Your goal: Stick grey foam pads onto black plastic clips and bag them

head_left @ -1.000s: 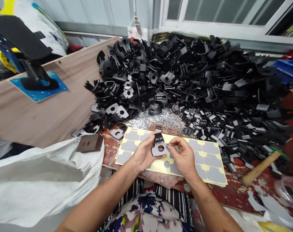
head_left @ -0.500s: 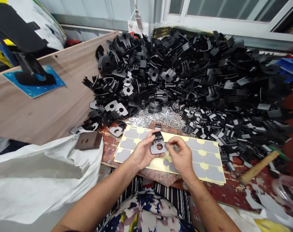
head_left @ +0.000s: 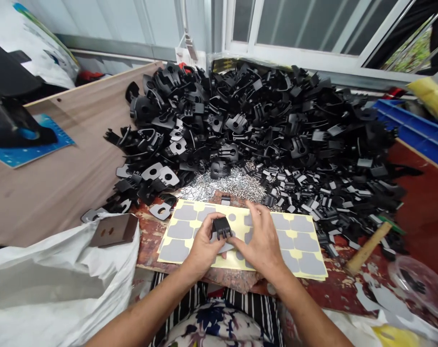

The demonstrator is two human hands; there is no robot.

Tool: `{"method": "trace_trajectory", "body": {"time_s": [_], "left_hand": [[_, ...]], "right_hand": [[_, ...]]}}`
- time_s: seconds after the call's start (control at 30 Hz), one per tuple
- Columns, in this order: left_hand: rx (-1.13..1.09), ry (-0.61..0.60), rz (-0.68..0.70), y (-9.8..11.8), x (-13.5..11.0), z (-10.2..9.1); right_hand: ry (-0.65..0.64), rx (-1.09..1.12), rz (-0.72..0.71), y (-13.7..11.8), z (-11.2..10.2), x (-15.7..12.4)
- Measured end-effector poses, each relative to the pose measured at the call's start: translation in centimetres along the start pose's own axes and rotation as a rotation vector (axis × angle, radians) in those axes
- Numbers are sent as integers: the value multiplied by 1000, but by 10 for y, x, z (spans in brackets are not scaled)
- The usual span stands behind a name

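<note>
My left hand [head_left: 203, 246] grips a small black plastic bracket [head_left: 221, 227] and holds it over a yellow sheet of grey stickers [head_left: 294, 241]. My right hand [head_left: 258, 238] lies beside it with its fingers spread flat, touching the bracket and the sheet. Behind the sheet a big heap of the same black plastic parts [head_left: 269, 125] rises, and a small pile of shiny metal pins [head_left: 229, 185] lies at its foot.
A white sack [head_left: 56, 284] lies open at the left, with a brown block [head_left: 112, 230] on its edge. A wooden board [head_left: 52, 178] slopes at the left. A hammer handle [head_left: 366, 248] lies at the right, and blue bins [head_left: 417, 130] stand behind it.
The bracket has been turned over, so its flat holed plate faces down. My right hand has gone from a pinch at the bracket to lying spread over it. The view shifted.
</note>
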State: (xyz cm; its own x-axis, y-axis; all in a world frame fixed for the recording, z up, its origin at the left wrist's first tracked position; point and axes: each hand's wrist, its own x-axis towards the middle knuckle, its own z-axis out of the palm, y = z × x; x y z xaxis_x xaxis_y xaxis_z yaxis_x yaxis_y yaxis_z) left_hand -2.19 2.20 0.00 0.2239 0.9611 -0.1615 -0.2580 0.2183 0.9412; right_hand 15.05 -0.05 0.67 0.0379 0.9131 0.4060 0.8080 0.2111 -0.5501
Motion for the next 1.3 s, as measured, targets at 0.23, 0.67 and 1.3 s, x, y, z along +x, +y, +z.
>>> {"method": "trace_trajectory", "body": {"time_s": [0.23,0.67,1.3], "left_hand": [[34,-330,-314,103,26,-40],[-116,13,-133,93,67,-61],[49,-297,-309,19,63,-20]], "right_hand": [[-488,123,-8,21,-5,85],[-130,-260,-103,16,52,181],[-414,429,0,-44,17,-57]]}}
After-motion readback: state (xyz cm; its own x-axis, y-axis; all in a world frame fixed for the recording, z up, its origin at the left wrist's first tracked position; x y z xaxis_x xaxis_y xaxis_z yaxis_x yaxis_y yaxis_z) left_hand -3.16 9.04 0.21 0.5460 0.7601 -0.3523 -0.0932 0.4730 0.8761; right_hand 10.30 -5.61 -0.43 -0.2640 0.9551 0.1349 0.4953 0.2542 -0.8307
